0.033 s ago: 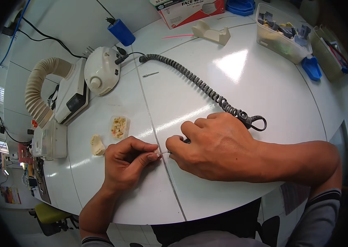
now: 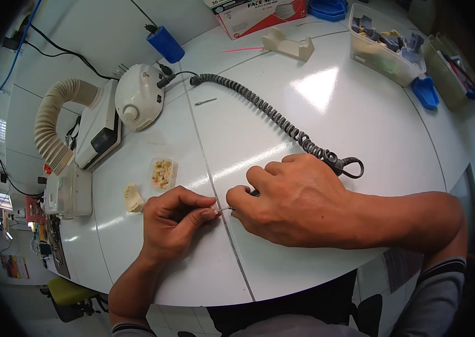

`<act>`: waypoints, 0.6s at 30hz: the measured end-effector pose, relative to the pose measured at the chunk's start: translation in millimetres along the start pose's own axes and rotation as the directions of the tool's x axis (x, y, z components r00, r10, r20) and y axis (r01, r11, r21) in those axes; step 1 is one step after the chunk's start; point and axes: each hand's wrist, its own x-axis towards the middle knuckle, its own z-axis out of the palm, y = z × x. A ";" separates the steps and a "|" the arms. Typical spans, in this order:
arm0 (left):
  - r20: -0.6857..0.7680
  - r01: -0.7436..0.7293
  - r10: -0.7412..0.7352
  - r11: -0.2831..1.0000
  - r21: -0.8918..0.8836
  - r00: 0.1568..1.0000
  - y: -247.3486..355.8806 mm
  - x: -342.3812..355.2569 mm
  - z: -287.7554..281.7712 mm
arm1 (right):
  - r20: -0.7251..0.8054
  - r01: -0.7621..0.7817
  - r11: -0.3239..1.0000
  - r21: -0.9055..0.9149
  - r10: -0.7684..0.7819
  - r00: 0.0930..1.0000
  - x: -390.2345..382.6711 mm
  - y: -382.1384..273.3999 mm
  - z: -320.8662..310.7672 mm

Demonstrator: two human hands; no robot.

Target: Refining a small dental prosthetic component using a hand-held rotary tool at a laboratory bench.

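My left hand [image 2: 173,224] pinches a tiny whitish piece [image 2: 215,208] between thumb and fingertips; fingers cover most of it, so its kind is unclear. My right hand [image 2: 299,205] is closed round a rotary handpiece, mostly hidden by the fingers. From it a thin metal bur [image 2: 225,209] points left and meets the piece or stops just short of it. A black coiled cord [image 2: 265,109] runs from behind the right hand to a white control unit [image 2: 139,98]. Beyond my left hand are a cream dental cast [image 2: 133,199] and a small clear box [image 2: 174,175] of tooth-like pieces.
A hose-fitted suction device [image 2: 100,132] stands at the left, near a clear lidded container [image 2: 74,191]. At the back are a blue cylinder [image 2: 167,45], a mask box [image 2: 263,17] and a cream handpiece rest [image 2: 288,46]. A parts tub [image 2: 386,64] sits far right.
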 end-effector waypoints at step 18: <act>0.044 -0.030 0.028 0.998 0.047 0.999 0.7 1.4 -2.3 | 0.064 -0.022 0.999 0.026 0.020 0.998 0.5 -0.8 -3.5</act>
